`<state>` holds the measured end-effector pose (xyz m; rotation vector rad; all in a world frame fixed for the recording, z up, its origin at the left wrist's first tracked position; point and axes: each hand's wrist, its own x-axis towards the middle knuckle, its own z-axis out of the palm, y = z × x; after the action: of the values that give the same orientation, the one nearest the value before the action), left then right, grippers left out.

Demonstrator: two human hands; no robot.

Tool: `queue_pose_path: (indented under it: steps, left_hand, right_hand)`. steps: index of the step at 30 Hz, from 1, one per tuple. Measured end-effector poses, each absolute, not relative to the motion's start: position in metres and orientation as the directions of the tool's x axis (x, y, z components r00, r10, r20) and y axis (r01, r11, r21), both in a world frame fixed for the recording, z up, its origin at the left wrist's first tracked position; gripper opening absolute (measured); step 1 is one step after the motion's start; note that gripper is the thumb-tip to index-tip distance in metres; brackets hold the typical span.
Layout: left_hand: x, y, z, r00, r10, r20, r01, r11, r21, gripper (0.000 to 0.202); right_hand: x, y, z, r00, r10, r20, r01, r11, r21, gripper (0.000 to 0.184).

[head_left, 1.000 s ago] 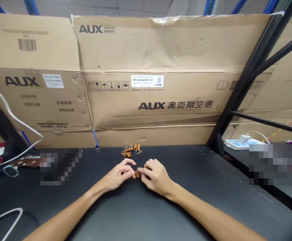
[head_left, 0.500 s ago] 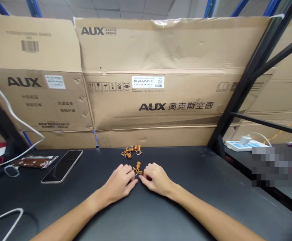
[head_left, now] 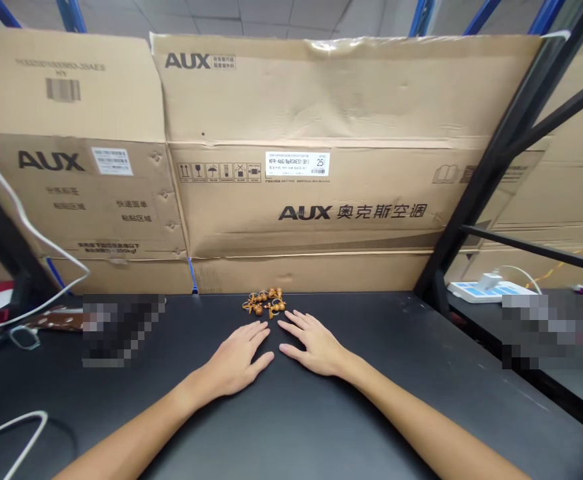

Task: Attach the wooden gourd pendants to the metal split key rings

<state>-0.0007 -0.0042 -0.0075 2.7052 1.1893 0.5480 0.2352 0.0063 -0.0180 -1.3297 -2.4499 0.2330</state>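
Several small gourd keychains (head_left: 265, 302), orange-brown with metal rings, lie bunched together on the black tabletop (head_left: 281, 427) near its back edge. My left hand (head_left: 239, 357) rests flat on the table just in front of them, palm down, fingers and thumb apart, holding nothing. Beside it, my right hand (head_left: 314, 343) also lies palm down with its fingers spread and nothing in it. Its fingertips are close to the right side of the bunch; whether they touch it I cannot tell.
Cardboard boxes (head_left: 351, 100) stand upright behind the table. To the left are a brown packet (head_left: 61, 320), a blurred-out object (head_left: 121, 333) and a white cable (head_left: 26, 220). A black metal frame (head_left: 491, 167) and a white power strip (head_left: 491, 292) are at the right.
The gourd keychain that lay between my hands now sits with the others farther back. My right hand has moved slightly forward. Both hands have gone from curled to spread flat.
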Motion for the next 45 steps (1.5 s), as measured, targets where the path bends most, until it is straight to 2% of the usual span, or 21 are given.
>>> queue_pose_path:
  steps: [16, 26, 29, 33, 39, 42, 45]
  left_hand:
    - [0.002, -0.004, -0.010, 0.605, 0.728, 0.321, 0.676, -0.684, 0.276, 0.047]
    - [0.006, 0.000, -0.007, 0.620, 0.694, 0.367, 0.665, -0.712, 0.224, 0.036]
    - [0.008, 0.003, -0.007, 0.570, 0.725, 0.387, 0.707, -0.673, 0.219, 0.034]
    - [0.004, 0.012, -0.011, 0.438, 0.804, 0.403, 0.801, -0.552, 0.231, 0.047]
    - [-0.003, 0.024, -0.016, 0.381, 0.881, 0.281, 0.843, -0.456, 0.285, 0.070]
    - [-0.004, 0.025, -0.014, 0.405, 0.865, 0.297, 0.831, -0.484, 0.276, 0.070]
    - [-0.004, 0.022, -0.011, 0.438, 0.827, 0.353, 0.807, -0.535, 0.250, 0.060]
  right_hand:
    - [0.233, 0.005, -0.020, -0.506, 0.833, 0.224, 0.779, 0.553, -0.296, 0.058]
    - [0.234, 0.007, -0.024, -0.505, 0.831, 0.234, 0.779, 0.555, -0.292, 0.058]
    - [0.235, 0.008, -0.027, -0.504, 0.828, 0.247, 0.775, 0.559, -0.294, 0.058]
    - [0.234, 0.007, -0.026, -0.497, 0.834, 0.240, 0.780, 0.550, -0.297, 0.058]
    - [0.233, 0.006, -0.023, -0.499, 0.839, 0.215, 0.793, 0.543, -0.278, 0.060]
    - [0.233, 0.006, -0.024, -0.502, 0.837, 0.215, 0.792, 0.546, -0.275, 0.060]
    - [0.233, 0.006, -0.024, -0.502, 0.836, 0.221, 0.788, 0.547, -0.281, 0.059]
